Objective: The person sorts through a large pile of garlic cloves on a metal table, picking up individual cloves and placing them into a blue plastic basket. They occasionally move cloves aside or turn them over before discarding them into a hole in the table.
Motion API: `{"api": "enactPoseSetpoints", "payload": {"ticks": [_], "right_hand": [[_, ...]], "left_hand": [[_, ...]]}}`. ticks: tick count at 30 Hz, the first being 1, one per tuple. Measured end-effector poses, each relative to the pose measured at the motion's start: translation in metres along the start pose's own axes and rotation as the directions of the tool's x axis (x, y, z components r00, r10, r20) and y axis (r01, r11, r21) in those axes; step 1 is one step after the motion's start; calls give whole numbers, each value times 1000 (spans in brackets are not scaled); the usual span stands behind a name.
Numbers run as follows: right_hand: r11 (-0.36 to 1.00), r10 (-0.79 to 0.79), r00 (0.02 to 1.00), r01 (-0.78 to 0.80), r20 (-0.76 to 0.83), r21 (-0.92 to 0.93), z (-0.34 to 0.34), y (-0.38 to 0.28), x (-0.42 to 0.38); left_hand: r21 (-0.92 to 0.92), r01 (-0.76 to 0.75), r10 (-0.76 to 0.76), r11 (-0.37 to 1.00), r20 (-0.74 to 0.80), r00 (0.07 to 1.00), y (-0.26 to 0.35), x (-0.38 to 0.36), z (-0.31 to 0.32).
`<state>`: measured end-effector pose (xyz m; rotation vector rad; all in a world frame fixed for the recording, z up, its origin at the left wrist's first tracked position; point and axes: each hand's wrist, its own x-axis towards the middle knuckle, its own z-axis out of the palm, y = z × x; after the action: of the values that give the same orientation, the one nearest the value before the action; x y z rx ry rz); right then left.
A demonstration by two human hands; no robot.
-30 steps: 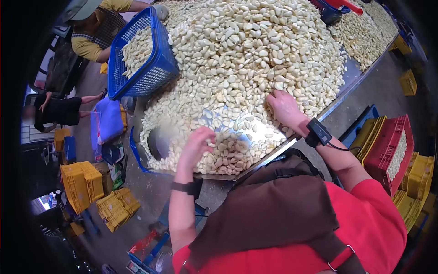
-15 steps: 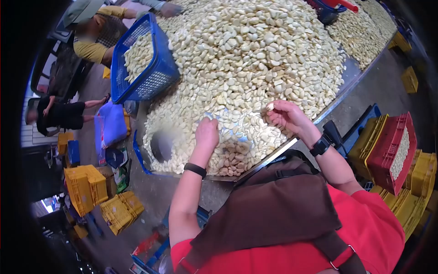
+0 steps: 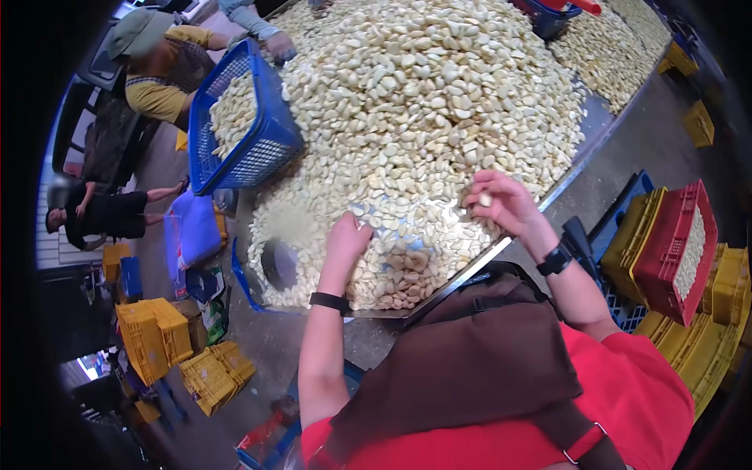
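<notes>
A big heap of pale, oval pieces, like peeled garlic cloves, covers the metal table. My right hand is above the near right side of the heap, a pale clove pinched between thumb and fingers. To the left, my left hand is closed low over the thin layer of cloves; its curled fingertips hide what they hold, if anything. Between and below the hands lies a small pile of browner cloves at the near edge. Bare metal shows through between the hands.
Left of the heap stands a blue basket partly filled with cloves. A round hole opens in the table's left corner. Co-workers are at the upper left, one in a green hat. A red crate and yellow crates stand right.
The view has shifted slightly. My right hand has turned, bringing the clove in its fingers into clearer view. My left hand has drawn back slightly toward me. A co-worker's gloved hand shows beside the basket.
</notes>
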<state>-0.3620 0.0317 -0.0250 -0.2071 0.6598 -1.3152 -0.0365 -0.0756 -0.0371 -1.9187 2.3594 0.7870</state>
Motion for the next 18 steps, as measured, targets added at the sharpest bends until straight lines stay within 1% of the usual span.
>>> {"api": "enactPoseSetpoints", "payload": {"ticks": [1,2,3,4,5,6,7,8,9,10,11,12,13,14,15,16,17,18], "right_hand": [[982,-24,994,4,-105,-189,-3,-9,4],[927,-71,977,-11,-203,-375,-5,-14,8],[926,-63,979,-16,-196,-376,4,-11,12],[527,-308,932,0,-191,-850,16,-3,18],[-71,-498,867,-77,-32,-994,28,5,23],[-314,-414,902,-17,121,-949,36,18,21],[-421,-205,978,-59,31,-905,42,34,24],[-529,1,996,-74,-88,-845,48,52,26],[-504,19,993,-90,-115,-859,56,74,20],[-479,38,989,-106,-141,-871,65,86,17],[-485,40,990,-100,-136,-869,70,84,19],[-427,262,962,43,-78,-903,80,77,18],[-335,467,884,167,-9,-927,87,73,16],[-335,469,883,163,-14,-928,86,68,16],[-286,315,944,189,94,-940,83,61,19],[-243,144,970,227,197,-943,87,50,23],[-288,25,996,87,84,-954,92,35,28],[-339,-162,983,26,86,-940,78,33,37]], "left_hand": [[-233,-28,18,972,-47,999,-8,4,3],[-232,-19,6,973,-54,999,-15,10,6],[-500,74,-106,863,-36,994,-14,17,5],[-723,151,-206,675,12,979,-11,21,1],[-703,49,-234,709,-169,957,-8,23,-3],[-705,47,-239,708,-176,955,-9,28,-5],[-464,11,-191,886,-343,920,-11,36,-5],[-179,9,-96,984,-481,872,-10,42,-6],[-199,111,-171,974,-318,933,1,43,-14],[-203,112,-174,973,-321,931,4,45,-10],[-111,126,-158,986,-354,922,6,47,-6],[-15,144,-139,989,-378,915,3,49,0],[11,119,-103,993,-423,900,0,52,3],[10,119,-105,993,-418,902,-5,54,7],[-15,102,-99,995,-412,906,-8,56,8],[-41,84,-93,996,-411,907,-15,60,10],[-13,83,-81,996,-386,919,-29,67,17],[-14,83,-82,996,-385,919,-30,65,15]]}}
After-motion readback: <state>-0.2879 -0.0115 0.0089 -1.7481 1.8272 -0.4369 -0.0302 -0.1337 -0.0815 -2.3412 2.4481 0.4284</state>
